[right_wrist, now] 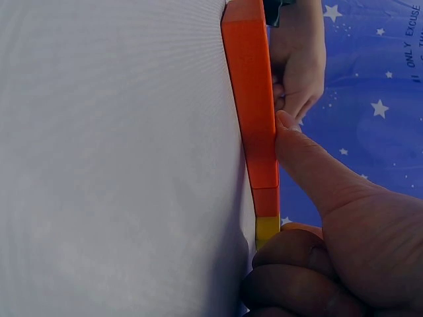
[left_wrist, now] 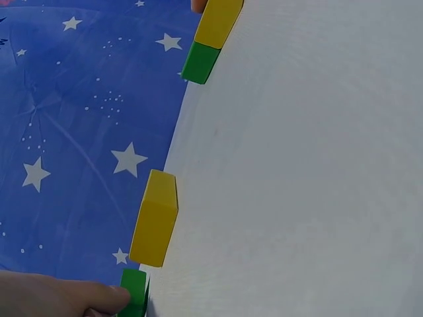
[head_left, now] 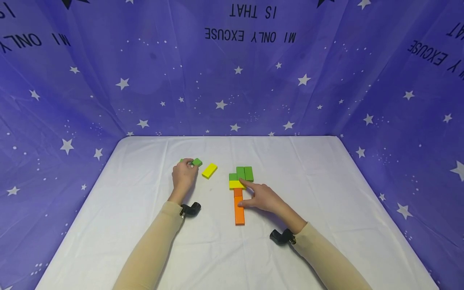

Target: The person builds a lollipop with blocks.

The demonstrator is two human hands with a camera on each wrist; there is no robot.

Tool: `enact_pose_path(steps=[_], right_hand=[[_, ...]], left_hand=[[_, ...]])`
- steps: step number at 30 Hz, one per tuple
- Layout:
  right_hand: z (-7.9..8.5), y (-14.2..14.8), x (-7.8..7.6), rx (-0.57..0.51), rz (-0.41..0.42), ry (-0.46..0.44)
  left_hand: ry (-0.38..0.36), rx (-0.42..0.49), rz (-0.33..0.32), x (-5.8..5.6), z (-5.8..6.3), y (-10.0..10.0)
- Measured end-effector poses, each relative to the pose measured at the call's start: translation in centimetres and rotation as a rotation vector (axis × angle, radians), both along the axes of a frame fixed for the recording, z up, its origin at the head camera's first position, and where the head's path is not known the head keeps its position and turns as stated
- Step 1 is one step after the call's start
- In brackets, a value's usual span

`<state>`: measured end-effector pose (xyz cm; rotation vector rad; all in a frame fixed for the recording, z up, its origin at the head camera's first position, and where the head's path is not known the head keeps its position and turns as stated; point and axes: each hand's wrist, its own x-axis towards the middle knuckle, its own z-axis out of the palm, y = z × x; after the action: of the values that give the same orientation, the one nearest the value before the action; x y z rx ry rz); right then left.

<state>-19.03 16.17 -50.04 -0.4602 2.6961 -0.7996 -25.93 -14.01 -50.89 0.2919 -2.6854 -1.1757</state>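
Between thumb and fingers, my left hand (head_left: 184,177) pinches a small green block (head_left: 197,162) on the table's left side. In the left wrist view, the thumb lies against this green block (left_wrist: 134,290). A bit of another green block (head_left: 181,160) peeks out behind that hand. My right hand (head_left: 266,197) reaches over a flat row of blocks. Its thumb touches the long orange block (head_left: 239,215), and its index fingertip lies where a yellow block (head_left: 235,185) meets the green blocks (head_left: 248,174). A short orange block (head_left: 237,192) sits between yellow and long orange.
A loose yellow block (head_left: 209,170) lies between the left hand and the row. White cloth covers the table (head_left: 308,161). Purple star-printed curtains (head_left: 221,80) stand at the back and both sides. Each wrist wears a black camera mount (head_left: 191,209).
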Motion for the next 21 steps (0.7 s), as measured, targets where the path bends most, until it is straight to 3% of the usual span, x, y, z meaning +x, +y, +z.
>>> enact_pose_path(steps=[12,21], right_hand=[[0.1,0.0,0.1,-0.007,-0.013,-0.018],[-0.1,0.0,0.0,-0.001,-0.012,-0.004]], left_hand=[[0.006,0.091,0.002,0.2,0.7,0.3],[0.040,0.095,-0.072,0.6,2.2,1.5]])
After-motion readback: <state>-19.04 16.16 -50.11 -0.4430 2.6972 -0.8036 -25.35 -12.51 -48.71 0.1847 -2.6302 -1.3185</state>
